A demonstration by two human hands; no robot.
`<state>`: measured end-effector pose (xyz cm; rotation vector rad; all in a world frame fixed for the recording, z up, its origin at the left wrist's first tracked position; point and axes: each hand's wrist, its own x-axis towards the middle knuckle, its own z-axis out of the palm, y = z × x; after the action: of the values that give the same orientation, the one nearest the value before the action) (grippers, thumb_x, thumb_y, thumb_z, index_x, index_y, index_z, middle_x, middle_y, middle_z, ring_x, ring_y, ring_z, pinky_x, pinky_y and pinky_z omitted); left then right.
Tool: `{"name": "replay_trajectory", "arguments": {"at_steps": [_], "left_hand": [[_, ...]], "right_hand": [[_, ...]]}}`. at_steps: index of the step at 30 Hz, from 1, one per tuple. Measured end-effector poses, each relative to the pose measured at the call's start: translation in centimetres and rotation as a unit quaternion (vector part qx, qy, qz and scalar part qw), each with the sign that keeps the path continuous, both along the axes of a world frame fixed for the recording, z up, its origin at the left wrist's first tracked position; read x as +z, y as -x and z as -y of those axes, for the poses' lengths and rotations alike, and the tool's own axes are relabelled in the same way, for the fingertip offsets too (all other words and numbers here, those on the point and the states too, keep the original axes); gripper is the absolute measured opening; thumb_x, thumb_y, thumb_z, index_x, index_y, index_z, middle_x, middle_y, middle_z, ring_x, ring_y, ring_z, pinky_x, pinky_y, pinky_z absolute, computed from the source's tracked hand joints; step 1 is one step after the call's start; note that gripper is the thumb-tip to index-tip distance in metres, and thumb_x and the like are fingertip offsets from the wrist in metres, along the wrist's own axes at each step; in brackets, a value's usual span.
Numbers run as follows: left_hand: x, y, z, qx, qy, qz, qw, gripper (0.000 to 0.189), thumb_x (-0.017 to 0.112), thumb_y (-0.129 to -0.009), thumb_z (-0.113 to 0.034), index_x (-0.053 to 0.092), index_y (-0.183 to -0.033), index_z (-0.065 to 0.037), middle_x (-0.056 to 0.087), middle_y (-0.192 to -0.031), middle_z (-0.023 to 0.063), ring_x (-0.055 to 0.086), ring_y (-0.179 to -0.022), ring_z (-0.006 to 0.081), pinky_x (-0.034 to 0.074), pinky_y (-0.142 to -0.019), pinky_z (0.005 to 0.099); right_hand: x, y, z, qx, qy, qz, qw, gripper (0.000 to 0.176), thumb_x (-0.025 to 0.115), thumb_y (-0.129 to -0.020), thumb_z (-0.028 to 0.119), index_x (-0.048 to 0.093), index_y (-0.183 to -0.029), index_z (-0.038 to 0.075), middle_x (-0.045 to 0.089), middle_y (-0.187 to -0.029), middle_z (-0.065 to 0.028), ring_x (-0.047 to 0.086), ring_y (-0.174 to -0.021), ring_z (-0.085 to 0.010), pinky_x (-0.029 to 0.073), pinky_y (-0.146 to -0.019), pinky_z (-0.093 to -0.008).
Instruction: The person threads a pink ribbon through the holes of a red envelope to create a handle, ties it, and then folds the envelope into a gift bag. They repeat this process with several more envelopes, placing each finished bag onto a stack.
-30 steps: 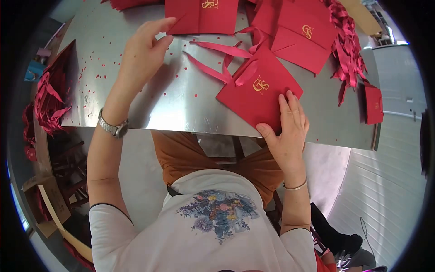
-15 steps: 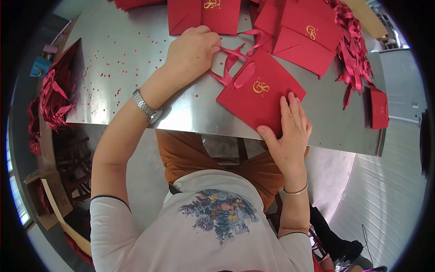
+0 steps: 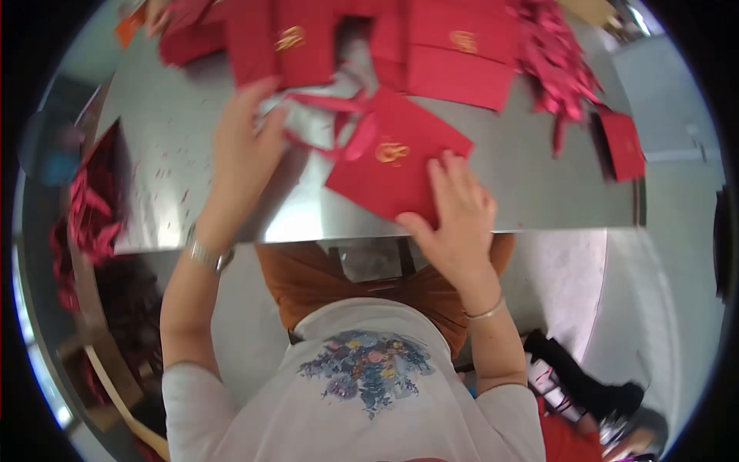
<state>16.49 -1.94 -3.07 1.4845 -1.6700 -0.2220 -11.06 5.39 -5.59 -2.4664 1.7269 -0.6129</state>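
Blurred by motion, my left hand is over the table left of a red paper bag, its thumb and fingers apart near the bag's ribbon handles. The ribbons loop out from the bag's upper left edge. My right hand lies flat on the bag's lower right part, fingers stretched out. This bag is tilted on the table and bears a gold emblem.
More red bags lie along the far side of the metal table. Red ribbons are heaped at the right, beside a small red bag. Another person's hand shows at the upper left. Further bags sit at the left edge.
The view has shifted. My left hand has moved left, away from the ribbons, and its thumb and fingers have parted. My right hand remains on the bag. Another person's hand has appeared.
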Motion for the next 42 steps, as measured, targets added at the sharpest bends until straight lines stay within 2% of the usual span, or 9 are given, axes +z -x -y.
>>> {"name": "replay_trajectory", "arguments": {"at_steps": [2, 4, 13, 19, 27, 30, 33, 38, 42], "left_hand": [[1.6, 0.1, -3.6, -0.038, -0.185, 0.037, 0.981, 0.03, 0.056, -0.094, -0.023, 0.062, -0.085, 0.005, 0.058, -0.067, 0.0182, 0.057, -0.063, 0.0224, 0.044, -0.059, 0.0361], [1.4, 1.5, -5.9, -0.085, -0.308, 0.009, 0.947, 0.032, 0.056, -0.094, -0.026, 0.063, -0.087, 0.005, 0.061, -0.072, 0.0202, 0.057, -0.064, 0.0203, 0.045, -0.062, 0.0366], [-1.9, 6.2, -4.3, -0.041, -0.193, -0.168, 0.966, 0.025, 0.069, -0.089, -0.018, 0.056, -0.1, 0.0, 0.058, -0.075, 0.0015, 0.051, -0.061, 0.0077, 0.043, -0.055, 0.0216], [-1.5, 6.9, -4.0, 0.001, -0.224, -0.21, 0.952, 0.019, 0.07, -0.088, -0.014, 0.055, -0.093, -0.002, 0.058, -0.077, 0.001, 0.053, -0.061, 0.0072, 0.042, -0.053, 0.0199], [-0.1, 6.4, -3.5, -0.174, -0.089, -0.361, 0.912, 0.016, 0.07, -0.085, 0.0, 0.054, -0.088, -0.005, 0.062, -0.093, 0.0054, 0.052, -0.068, 0.0077, 0.042, -0.057, 0.0206], [1.0, 7.8, -3.6, -0.223, -0.08, -0.395, 0.888, 0.017, 0.07, -0.084, 0.001, 0.055, -0.088, -0.005, 0.062, -0.096, 0.0066, 0.052, -0.069, 0.0086, 0.043, -0.057, 0.0215], [1.4, 9.2, -3.1, -0.257, -0.111, -0.391, 0.877, 0.017, 0.071, -0.084, -0.001, 0.057, -0.093, -0.004, 0.063, -0.101, 0.008, 0.056, -0.071, 0.0101, 0.045, -0.059, 0.0223], [1.8, 12.2, -3.3, -0.237, -0.152, -0.344, 0.896, 0.02, 0.062, -0.094, -0.016, 0.06, -0.107, -0.001, 0.064, -0.098, 0.0048, 0.058, -0.076, 0.0087, 0.046, -0.067, 0.023], [-0.4, 11.4, -3.2, -0.209, -0.198, -0.291, 0.913, 0.015, 0.06, -0.095, -0.013, 0.062, -0.104, -0.002, 0.063, -0.091, 0.0015, 0.057, -0.076, 0.0071, 0.045, -0.066, 0.021]], "right_hand": [[-0.1, 0.0, -0.5, -0.012, 0.015, 0.009, 1.0, 0.074, 0.065, -0.079, 0.052, 0.051, -0.133, 0.002, 0.046, -0.141, -0.0187, 0.043, -0.131, -0.0318, 0.032, -0.103, -0.0474], [-0.2, 0.1, -0.3, -0.013, 0.021, 0.017, 1.0, 0.076, 0.064, -0.078, 0.054, 0.05, -0.134, 0.004, 0.047, -0.14, -0.0183, 0.045, -0.127, -0.0324, 0.034, -0.1, -0.0474], [-0.5, 0.1, -1.0, -0.033, 0.102, 0.11, 0.988, 0.072, 0.071, -0.073, 0.046, 0.055, -0.129, 0.004, 0.048, -0.134, -0.0241, 0.044, -0.124, -0.0375, 0.037, -0.1, -0.0456], [-0.9, 0.4, -1.0, -0.03, 0.115, 0.121, 0.986, 0.069, 0.068, -0.076, 0.048, 0.056, -0.126, 0.003, 0.048, -0.134, -0.0245, 0.046, -0.123, -0.0354, 0.036, -0.101, -0.045], [2.0, 4.2, 0.0, -0.111, 0.088, 0.227, 0.964, 0.06, 0.064, -0.086, 0.031, 0.045, -0.134, -0.001, 0.045, -0.138, -0.0229, 0.043, -0.126, -0.0403, 0.036, -0.101, -0.0485], [3.4, 6.6, 0.5, -0.036, -0.092, 0.427, 0.899, 0.04, 0.062, -0.09, 0.021, 0.055, -0.124, 0.002, 0.062, -0.107, -0.0244, 0.062, -0.096, -0.0329, 0.049, -0.084, -0.0408], [6.3, 8.8, -0.5, -0.071, -0.267, 0.523, 0.807, 0.027, 0.062, -0.09, 0.018, 0.059, -0.106, -0.003, 0.06, -0.081, -0.0171, 0.06, -0.074, -0.0207, 0.049, -0.072, -0.0318], [5.3, 13.6, 0.2, -0.142, 0.013, 0.653, 0.743, 0.013, 0.057, -0.096, 0.012, 0.061, -0.105, 0.003, 0.061, -0.091, 0.0042, 0.055, -0.084, -0.004, 0.046, -0.076, -0.0216], [5.2, 22.0, 5.9, -0.202, 0.277, 0.654, 0.674, 0.014, 0.056, -0.095, 0.014, 0.059, -0.098, 0.001, 0.057, -0.083, 0.0031, 0.047, -0.074, -0.003, 0.039, -0.063, -0.0189]]}}
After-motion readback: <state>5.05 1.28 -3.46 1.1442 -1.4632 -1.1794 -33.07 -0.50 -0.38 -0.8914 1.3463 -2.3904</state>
